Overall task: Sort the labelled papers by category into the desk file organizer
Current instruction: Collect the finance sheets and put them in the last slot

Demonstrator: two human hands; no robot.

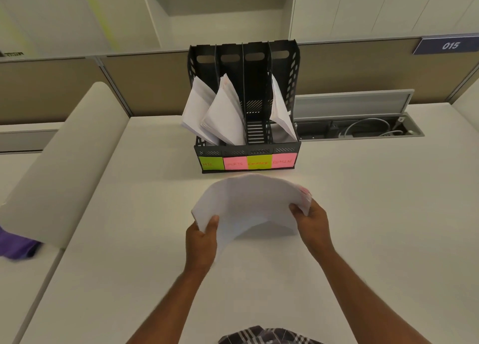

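A black desk file organizer (pixel 283 146) with four slots stands at the back of the white desk. Sticky notes on its front read HR (pixel 210 163), a pink word I cannot read (pixel 234 163), FINANCE (pixel 259 162) and ADMIN (pixel 284 161). White papers lean in the first slot (pixel 197 110), the second slot (pixel 225 115) and the fourth slot (pixel 281 112); the third holds none. In front of it I hold a bowed stack of white papers (pixel 248 203) above the desk. My left hand (pixel 203 240) grips its left corner and my right hand (pixel 312 223) grips its right edge.
A white padded divider (pixel 64 162) slants along the left, with purple cloth (pixel 15 245) beside it. An open cable tray (pixel 363 128) with wires sits in the desk right of the organizer. Partition panels rise behind; one sign reads 015 (pixel 450 45).
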